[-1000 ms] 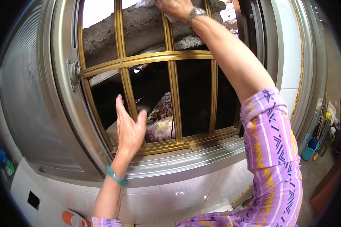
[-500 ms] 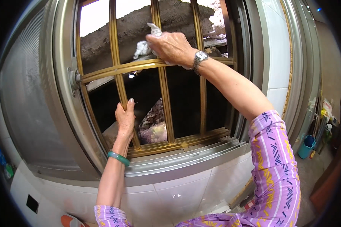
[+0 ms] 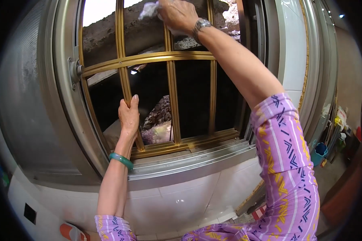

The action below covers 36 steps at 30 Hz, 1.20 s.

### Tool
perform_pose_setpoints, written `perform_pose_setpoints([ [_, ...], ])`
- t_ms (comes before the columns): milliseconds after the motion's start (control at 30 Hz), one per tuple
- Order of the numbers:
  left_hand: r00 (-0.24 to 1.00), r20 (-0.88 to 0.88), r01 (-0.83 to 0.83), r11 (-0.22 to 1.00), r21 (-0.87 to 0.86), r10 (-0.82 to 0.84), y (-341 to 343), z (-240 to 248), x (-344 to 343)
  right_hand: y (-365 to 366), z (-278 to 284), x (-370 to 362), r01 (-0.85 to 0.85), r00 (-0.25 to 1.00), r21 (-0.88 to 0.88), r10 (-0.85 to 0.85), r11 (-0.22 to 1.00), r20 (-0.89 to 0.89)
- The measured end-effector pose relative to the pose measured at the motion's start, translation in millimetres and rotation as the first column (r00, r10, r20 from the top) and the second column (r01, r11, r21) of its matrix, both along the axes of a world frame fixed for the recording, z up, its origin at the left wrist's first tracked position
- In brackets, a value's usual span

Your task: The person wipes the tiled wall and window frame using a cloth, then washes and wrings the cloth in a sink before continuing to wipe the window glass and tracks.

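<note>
White cloth (image 3: 149, 11) pokes from the right fingers (image 3: 165, 13)

No writing or numbers can be read.

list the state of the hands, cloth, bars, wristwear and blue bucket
left hand, closed around a bar
right hand, closed on cloth, raised
white cloth, bunched
golden bars, fixed in a grid
green bracelet, on left wrist
watch, on right wrist
blue bucket, standing on the floor
</note>
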<state>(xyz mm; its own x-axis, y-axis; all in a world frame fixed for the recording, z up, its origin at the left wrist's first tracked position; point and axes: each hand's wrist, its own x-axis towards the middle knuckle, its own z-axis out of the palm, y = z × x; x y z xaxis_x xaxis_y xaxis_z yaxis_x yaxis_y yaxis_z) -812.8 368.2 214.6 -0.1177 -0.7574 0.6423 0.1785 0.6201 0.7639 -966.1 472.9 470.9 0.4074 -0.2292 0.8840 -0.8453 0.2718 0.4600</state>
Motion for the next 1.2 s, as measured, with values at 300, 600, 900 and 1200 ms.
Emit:
perform_pose_setpoints([
  [300, 0.995, 0.052, -0.083, 0.997, 0.001, 0.083, -11, -6, 2, 12, -63, -5, 0.027, 0.993, 0.273, 0.005, 0.962, -0.115],
  [600, 0.999, 0.049, -0.002, 0.998, -0.056, 0.005, -5, -5, 6, -17, 40, 7, -0.05, 0.998, -0.084, 0.053, 0.995, 0.041],
  [900, 0.992, 0.081, -0.089, 0.995, -0.055, 0.093, -21, -4, 3, 19, -70, 3, 0.253, 0.946, 0.237, -0.188, 0.938, -0.263],
  [1200, 0.993, 0.022, -0.108, 0.982, -0.154, 0.113, -32, -16, -8, 68, -79, -67, 0.13, 0.978, -0.077, -0.115, 0.989, 0.177],
])
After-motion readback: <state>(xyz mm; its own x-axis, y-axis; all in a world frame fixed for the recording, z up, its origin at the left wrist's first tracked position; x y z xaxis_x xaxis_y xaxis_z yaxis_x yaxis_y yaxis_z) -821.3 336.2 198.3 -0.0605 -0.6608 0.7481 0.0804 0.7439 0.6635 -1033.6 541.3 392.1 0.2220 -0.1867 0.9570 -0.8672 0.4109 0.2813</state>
